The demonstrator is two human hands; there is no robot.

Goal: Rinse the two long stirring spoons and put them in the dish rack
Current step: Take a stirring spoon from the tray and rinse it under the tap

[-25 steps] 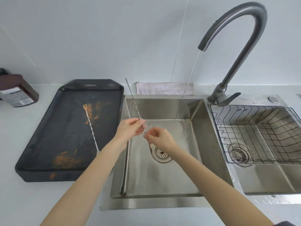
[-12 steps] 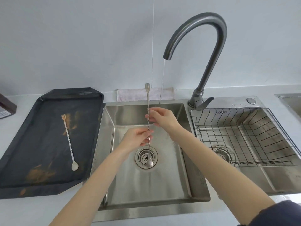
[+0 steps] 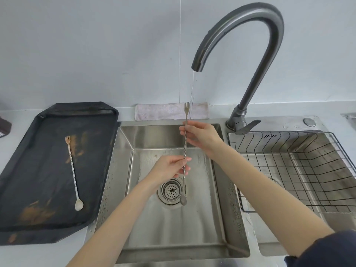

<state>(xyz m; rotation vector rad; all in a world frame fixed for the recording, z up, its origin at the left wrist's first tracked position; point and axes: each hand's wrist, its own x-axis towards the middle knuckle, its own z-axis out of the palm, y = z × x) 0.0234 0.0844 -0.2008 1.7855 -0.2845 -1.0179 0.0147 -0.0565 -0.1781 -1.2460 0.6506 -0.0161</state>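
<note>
Bright, even, soft light; sharp focus; wide-angle bending at the edges

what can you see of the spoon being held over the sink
The held spoon is a long, thin, silvery metal stirrer with a twisted shaft, a small fork at its top end and a small bowl at the bottom. It stands nearly upright over the sink, bowl hanging by the drain. The right hand pinches it near the top, the left hand around the middle. A thin water stream falls beside the fork end.
</note>
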